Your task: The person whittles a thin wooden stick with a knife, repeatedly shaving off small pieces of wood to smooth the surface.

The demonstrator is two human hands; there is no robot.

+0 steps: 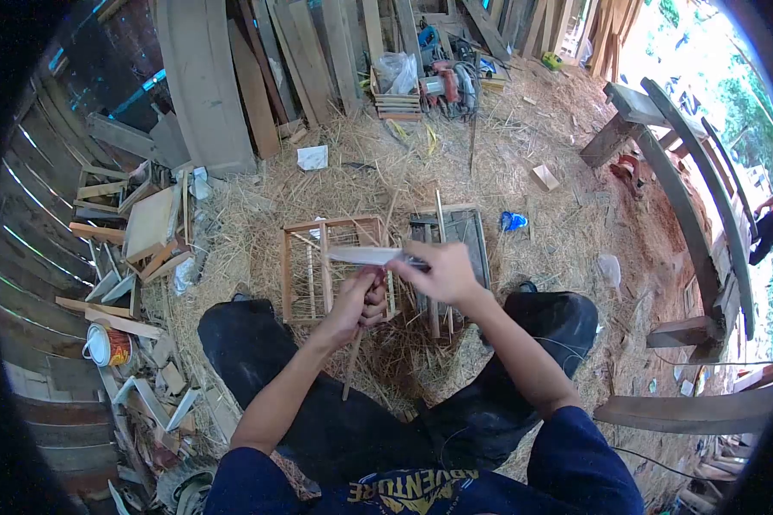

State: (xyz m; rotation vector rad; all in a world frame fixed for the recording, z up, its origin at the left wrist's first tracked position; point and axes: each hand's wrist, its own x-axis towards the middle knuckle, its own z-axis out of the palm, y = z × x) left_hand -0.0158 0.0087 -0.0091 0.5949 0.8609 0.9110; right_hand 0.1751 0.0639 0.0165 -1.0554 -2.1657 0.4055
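Note:
My left hand point(358, 302) is closed around a thin wooden stick point(350, 367), whose lower end hangs down over my left thigh. In my right hand point(442, 270) is a knife, gripped by its handle. Its broad pale blade point(365, 256) points left, just above my left hand, and is slightly blurred. Beneath my hands, a wooden slatted frame point(296, 275) rests on straw between my knees. To its right is a grey framed panel point(466, 232) with narrow wood pieces lying across it.
Boards point(202, 86) lean at the back beside power tools point(447, 86). Wood scraps and a paint bucket point(107, 345) are at left. A curved wooden structure point(683, 184) stands at right; part of another person point(769, 227) shows behind it. A blue wrapper point(513, 221) lies on straw.

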